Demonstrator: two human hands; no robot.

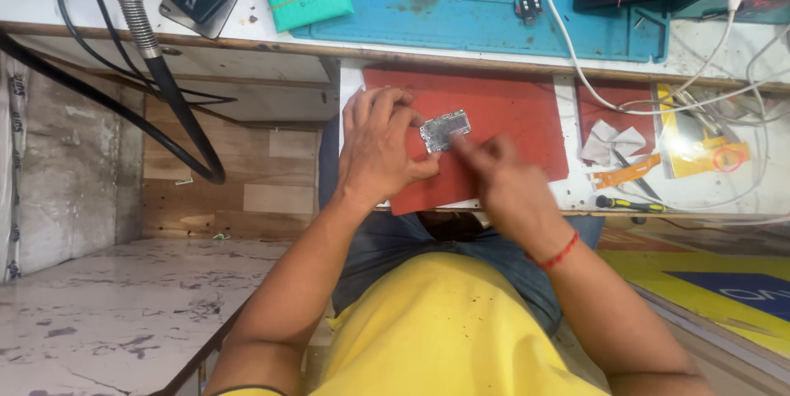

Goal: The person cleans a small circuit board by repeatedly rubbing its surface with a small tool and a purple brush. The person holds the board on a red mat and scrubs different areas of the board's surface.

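Left hand (pixel 377 147) grip pinches circuit board (pixel 444 130); right hand (pixel 506 174) fingertip touches it

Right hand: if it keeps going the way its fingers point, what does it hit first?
The right hand points up and left at the small circuit board held by the left hand. It likely meets the board first; contact is unclear through motion blur.

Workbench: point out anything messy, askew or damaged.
White cables lie tangled over the yellow sheet at right. The blue mat is stained, and the red mat overhangs the shelf edge. The left hand holds the circuit board normally.
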